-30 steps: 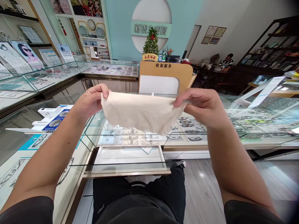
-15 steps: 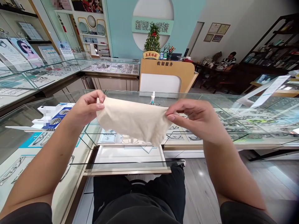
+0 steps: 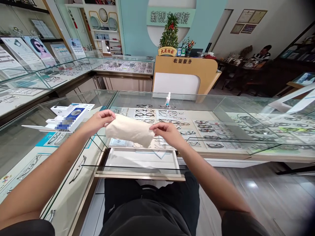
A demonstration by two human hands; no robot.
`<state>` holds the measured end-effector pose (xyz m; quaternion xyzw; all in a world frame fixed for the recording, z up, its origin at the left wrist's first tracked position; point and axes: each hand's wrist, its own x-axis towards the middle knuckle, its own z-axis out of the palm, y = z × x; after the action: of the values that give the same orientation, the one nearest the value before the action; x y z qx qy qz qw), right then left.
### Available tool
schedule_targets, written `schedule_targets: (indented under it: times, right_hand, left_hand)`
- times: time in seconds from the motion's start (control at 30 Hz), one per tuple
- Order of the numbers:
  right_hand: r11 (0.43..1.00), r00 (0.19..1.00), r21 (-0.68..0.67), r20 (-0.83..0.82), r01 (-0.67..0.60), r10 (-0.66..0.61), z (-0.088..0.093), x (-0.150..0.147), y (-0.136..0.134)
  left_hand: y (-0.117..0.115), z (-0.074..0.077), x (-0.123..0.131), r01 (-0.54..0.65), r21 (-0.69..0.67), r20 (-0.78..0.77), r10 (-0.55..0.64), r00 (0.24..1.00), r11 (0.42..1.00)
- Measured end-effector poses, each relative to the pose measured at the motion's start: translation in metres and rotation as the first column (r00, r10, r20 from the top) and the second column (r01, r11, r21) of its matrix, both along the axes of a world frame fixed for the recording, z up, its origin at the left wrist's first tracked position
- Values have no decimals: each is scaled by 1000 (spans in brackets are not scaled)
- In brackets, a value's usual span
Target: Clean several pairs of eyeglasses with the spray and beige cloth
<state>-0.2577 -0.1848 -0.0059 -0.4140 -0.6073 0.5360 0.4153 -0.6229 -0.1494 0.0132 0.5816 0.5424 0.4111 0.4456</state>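
A cream cloth is stretched between my two hands above the glass counter, its lower edge hanging loose. My left hand pinches its upper left corner between thumb and fingers. At the upper right corner, my right hand grips it the same way. Just beyond the cloth, a small white spray bottle stands upright on the glass. Rows of eyeglasses lie inside the case under and behind the cloth.
Left of my left hand, an opened blue and white box rests on the glass. Below the cloth a white drawer stands pulled out in front of my lap. A wooden cashier desk and a seated person are farther back.
Both hands have moved forward over the counter with the cloth, and the right hand has come closer to the left. The view has shifted, showing more eyeglasses.
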Motion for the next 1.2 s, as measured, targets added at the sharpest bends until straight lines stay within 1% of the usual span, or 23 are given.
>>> schedule_targets:
  times: [0.07, 0.13, 0.23, 0.33, 0.43, 0.53, 0.63, 0.7, 0.77, 0.8, 0.87, 0.9, 0.97, 1.03, 1.07, 1.13, 1.2]
  right_hand:
    - [998, 1000, -60, -5, -12, 11, -14, -10, 7]
    - [992, 999, -117, -19, -38, 36, -24, -21, 15]
    - [977, 997, -199, -22, -79, 76, -34, -39, 27]
    - [964, 996, -255, -3, -82, 84, -40, -60, 39]
    - [955, 996, -286, 18, -80, 89, -44, -80, 49]
    - [948, 994, -306, 43, -83, 100, -45, -97, 54]
    - [949, 990, -301, 74, -94, 122, -43, -108, 54]
    - [955, 985, -280, 113, -96, 132, -39, -108, 51]
    - [967, 975, -240, 179, -87, 132, -32, -98, 46]
    - [974, 966, -215, 226, -74, 123, -28, -88, 44]
    - [989, 933, -149, 352, -22, 74, -18, -59, 42]
    - [994, 903, -107, 428, 18, 30, -13, -41, 42]
    - [993, 803, 1, 588, 121, -98, -3, -3, 45]
    - [972, 659, 101, 720, 210, -217, 4, 32, 52]
    - [963, 588, 130, 770, 236, -248, 6, 45, 55]
    - [955, 474, 152, 841, 256, -261, 5, 62, 63]
    - [960, 407, 140, 884, 243, -232, 0, 67, 69]
  left_hand:
    - [3, -14, -13, -22, -18, -36, 21, 999, 1000]
    - [6, -25, -26, -48, -27, -62, 46, 997, 998]
    - [11, -35, -43, -104, -40, -92, 100, 991, 994]
    - [17, -42, -59, -160, -20, -129, 156, 979, 987]
    - [29, -47, -72, -214, 23, -193, 214, 958, 977]
    - [49, -47, -78, -277, 76, -301, 286, 910, 958]
    - [73, -46, -75, -296, 117, -386, 318, 866, 948]
    - [86, -46, -70, -288, 133, -442, 317, 839, 948]
    - [96, -46, -63, -276, 154, -501, 316, 806, 949]
    - [99, -47, -59, -272, 169, -530, 320, 785, 947]
    - [100, -49, -53, -263, 218, -583, 341, 737, 940]
    - [99, -49, -49, -257, 248, -601, 356, 716, 934]
    - [95, -49, -39, -205, 328, -642, 376, 668, 922]
    - [89, -48, -22, -105, 389, -684, 363, 633, 915]
    - [86, -47, -10, -45, 404, -702, 341, 625, 914]
    - [79, -43, 20, 59, 405, -716, 276, 641, 912]
    - [69, -39, 55, 176, 416, -706, 194, 681, 892]
